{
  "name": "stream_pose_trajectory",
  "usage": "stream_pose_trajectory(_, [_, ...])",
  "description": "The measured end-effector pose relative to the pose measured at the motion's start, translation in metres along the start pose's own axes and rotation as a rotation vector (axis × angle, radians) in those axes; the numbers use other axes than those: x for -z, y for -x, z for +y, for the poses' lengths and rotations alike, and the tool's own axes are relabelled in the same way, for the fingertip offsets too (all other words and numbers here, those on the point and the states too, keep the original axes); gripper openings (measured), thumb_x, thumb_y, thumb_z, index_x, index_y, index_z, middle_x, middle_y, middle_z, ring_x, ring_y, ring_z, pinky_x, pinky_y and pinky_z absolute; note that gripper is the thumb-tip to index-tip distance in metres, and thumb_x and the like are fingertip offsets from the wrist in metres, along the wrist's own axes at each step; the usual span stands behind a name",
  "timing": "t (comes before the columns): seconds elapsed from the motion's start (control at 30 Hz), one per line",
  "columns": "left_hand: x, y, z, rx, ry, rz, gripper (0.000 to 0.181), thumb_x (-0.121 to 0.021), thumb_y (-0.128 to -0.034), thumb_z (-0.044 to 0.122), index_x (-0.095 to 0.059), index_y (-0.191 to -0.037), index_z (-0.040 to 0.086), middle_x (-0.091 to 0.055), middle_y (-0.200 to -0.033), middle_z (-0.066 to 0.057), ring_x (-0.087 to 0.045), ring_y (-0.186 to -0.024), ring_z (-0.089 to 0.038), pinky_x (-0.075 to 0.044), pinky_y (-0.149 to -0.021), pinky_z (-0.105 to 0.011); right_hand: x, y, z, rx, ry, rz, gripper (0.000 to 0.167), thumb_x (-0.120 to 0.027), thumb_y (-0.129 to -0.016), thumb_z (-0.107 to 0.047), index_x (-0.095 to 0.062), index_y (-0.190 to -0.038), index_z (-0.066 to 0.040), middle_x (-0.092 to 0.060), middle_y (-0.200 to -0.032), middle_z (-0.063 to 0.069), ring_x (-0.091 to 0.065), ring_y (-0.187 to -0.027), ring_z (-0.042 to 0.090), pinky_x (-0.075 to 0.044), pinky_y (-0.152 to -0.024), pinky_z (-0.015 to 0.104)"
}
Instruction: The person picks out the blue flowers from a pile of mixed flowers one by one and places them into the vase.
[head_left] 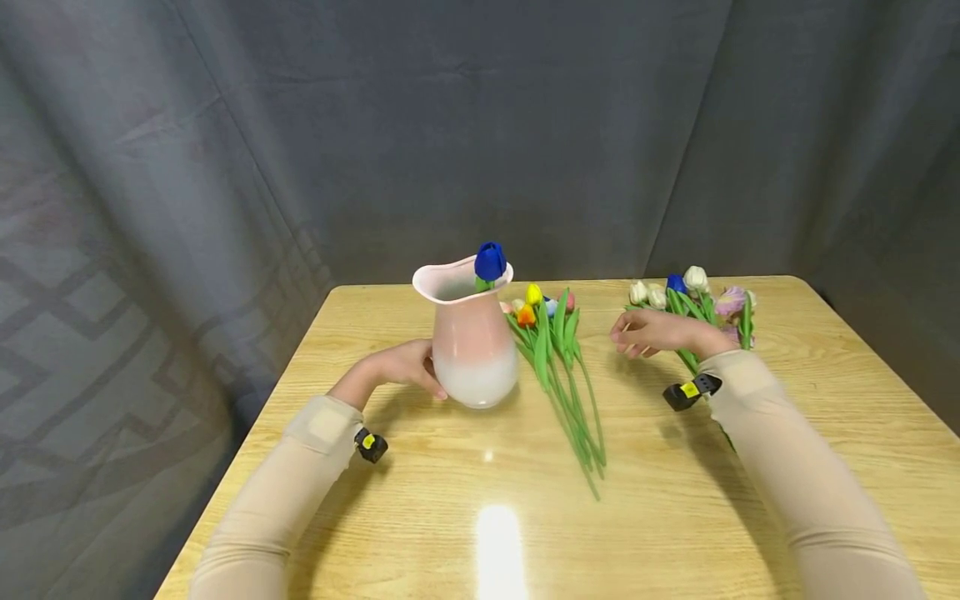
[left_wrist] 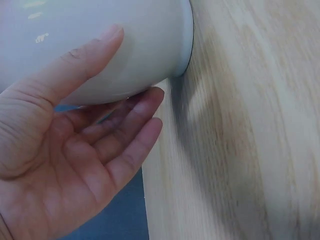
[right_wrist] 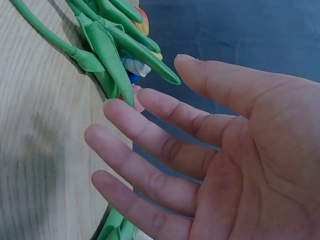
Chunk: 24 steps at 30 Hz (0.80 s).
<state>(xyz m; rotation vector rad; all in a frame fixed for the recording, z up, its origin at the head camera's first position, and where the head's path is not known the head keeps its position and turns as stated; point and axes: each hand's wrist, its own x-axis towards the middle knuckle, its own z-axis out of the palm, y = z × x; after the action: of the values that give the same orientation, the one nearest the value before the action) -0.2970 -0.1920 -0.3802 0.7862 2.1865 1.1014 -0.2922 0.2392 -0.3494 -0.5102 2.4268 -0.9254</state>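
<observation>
A pink-and-white vase (head_left: 475,350) with a wavy rim stands upright on the table, one blue tulip (head_left: 491,262) rising from its mouth. My left hand (head_left: 405,367) holds the lower left side of the vase; in the left wrist view, the thumb of the left hand (left_wrist: 75,135) lies along the pale vase wall (left_wrist: 120,60), its fingers around the other side. My right hand (head_left: 654,331) is empty above the table, between two groups of flowers. The right wrist view shows the right hand (right_wrist: 200,150) with fingers spread, near green leaves (right_wrist: 107,55).
Beside the vase on its right lie several tulips (head_left: 558,358) with yellow, orange and other heads, stems toward the front. Another bunch with white, blue and purple flowers (head_left: 697,300) lies at the right, partly behind my right arm. A grey curtain (head_left: 525,125) hangs behind the wooden table (head_left: 420,517).
</observation>
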Motion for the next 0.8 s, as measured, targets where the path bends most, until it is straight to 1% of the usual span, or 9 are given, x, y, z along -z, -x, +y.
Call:
stream_pose_trajectory(0.13, [-0.001, 0.000, -0.001, 0.008, 0.013, 0.014, 0.070, -0.079, -0.0749, 0.002, -0.043, -0.135, -0.003, -0.059, -0.120, -0.018, -0.063, -0.095, -0.020, -0.055, -0.082, -0.033, -0.007, -0.008, 0.001, 0.006, 0.004, -0.009, 0.035, -0.047, -0.102, -0.024, -0.048, -0.120, 0.006, -0.060, -0.111, 0.023, -0.062, -0.101, 0.033, -0.053, -0.084, 0.046])
stream_pose_trajectory(0.2, [-0.001, 0.000, -0.002, 0.008, 0.020, 0.019, 0.070, -0.079, -0.0745, 0.002, -0.043, -0.135, -0.003, -0.059, -0.120, -0.018, -0.063, -0.095, -0.021, -0.055, -0.083, -0.034, -0.012, -0.014, 0.001, 0.013, -0.005, -0.030, 0.032, -0.048, -0.102, -0.022, -0.050, -0.117, 0.006, -0.061, -0.111, 0.023, -0.064, -0.099, 0.034, -0.053, -0.079, 0.043])
stream_pose_trajectory(0.3, [-0.001, 0.001, -0.003, 0.015, 0.032, 0.020, 0.072, -0.079, -0.0742, 0.002, -0.042, -0.136, -0.002, -0.059, -0.122, -0.017, -0.063, -0.097, -0.021, -0.054, -0.085, -0.034, -0.021, -0.023, 0.002, 0.022, -0.008, -0.058, 0.027, -0.048, -0.101, -0.018, -0.052, -0.112, 0.006, -0.064, -0.107, 0.024, -0.066, -0.093, 0.033, -0.052, -0.071, 0.038])
stream_pose_trajectory(0.33, [-0.001, 0.002, -0.003, 0.017, 0.037, 0.020, 0.073, -0.079, -0.0742, 0.003, -0.042, -0.136, -0.002, -0.058, -0.122, -0.017, -0.063, -0.098, -0.021, -0.054, -0.085, -0.034, -0.024, -0.026, 0.002, 0.012, -0.012, -0.061, 0.026, -0.049, -0.100, -0.017, -0.052, -0.112, 0.006, -0.064, -0.106, 0.024, -0.067, -0.091, 0.031, -0.052, -0.070, 0.037])
stream_pose_trajectory(0.4, [-0.001, 0.002, -0.004, 0.019, 0.047, 0.019, 0.074, -0.079, -0.0747, 0.005, -0.041, -0.137, -0.002, -0.058, -0.124, -0.017, -0.063, -0.100, -0.021, -0.053, -0.086, -0.034, -0.029, -0.032, 0.002, 0.003, 0.022, -0.052, 0.023, -0.048, -0.100, -0.015, -0.054, -0.108, 0.006, -0.065, -0.100, 0.022, -0.067, -0.085, 0.027, -0.052, -0.068, 0.035])
stream_pose_trajectory(0.47, [-0.001, 0.003, -0.005, 0.015, 0.056, 0.017, 0.074, -0.079, -0.0753, 0.005, -0.040, -0.138, -0.002, -0.057, -0.125, -0.017, -0.063, -0.101, -0.022, -0.053, -0.087, -0.034, -0.033, -0.036, 0.002, -0.020, 0.062, -0.035, 0.020, -0.049, -0.100, -0.014, -0.054, -0.104, 0.005, -0.065, -0.095, 0.018, -0.065, -0.081, 0.024, -0.053, -0.067, 0.034])
stream_pose_trajectory(0.6, [-0.001, 0.003, -0.005, 0.018, 0.069, 0.020, 0.074, -0.078, -0.0752, 0.003, -0.040, -0.138, -0.002, -0.057, -0.126, -0.018, -0.063, -0.101, -0.023, -0.053, -0.088, -0.035, -0.040, -0.047, -0.002, -0.063, 0.138, -0.018, 0.018, -0.049, -0.099, -0.014, -0.054, -0.097, 0.003, -0.065, -0.088, 0.015, -0.065, -0.076, 0.021, -0.054, -0.065, 0.033])
stream_pose_trajectory(0.7, [-0.001, 0.003, -0.005, 0.026, 0.069, 0.023, 0.074, -0.078, -0.0746, 0.002, -0.040, -0.138, -0.002, -0.057, -0.125, -0.018, -0.063, -0.101, -0.022, -0.053, -0.088, -0.035, -0.044, -0.057, -0.006, -0.121, 0.152, -0.014, 0.015, -0.050, -0.098, -0.014, -0.053, -0.094, 0.001, -0.064, -0.084, 0.012, -0.064, -0.071, 0.019, -0.053, -0.062, 0.030])
stream_pose_trajectory(0.8, [-0.002, 0.002, -0.006, 0.024, 0.067, 0.021, 0.074, -0.078, -0.0748, 0.002, -0.040, -0.138, -0.002, -0.057, -0.125, -0.018, -0.063, -0.101, -0.022, -0.053, -0.088, -0.035, -0.046, -0.066, -0.009, -0.187, 0.153, -0.003, 0.015, -0.053, -0.096, -0.011, -0.055, -0.086, 0.000, -0.061, -0.073, 0.007, -0.061, -0.062, 0.015, -0.052, -0.058, 0.028])
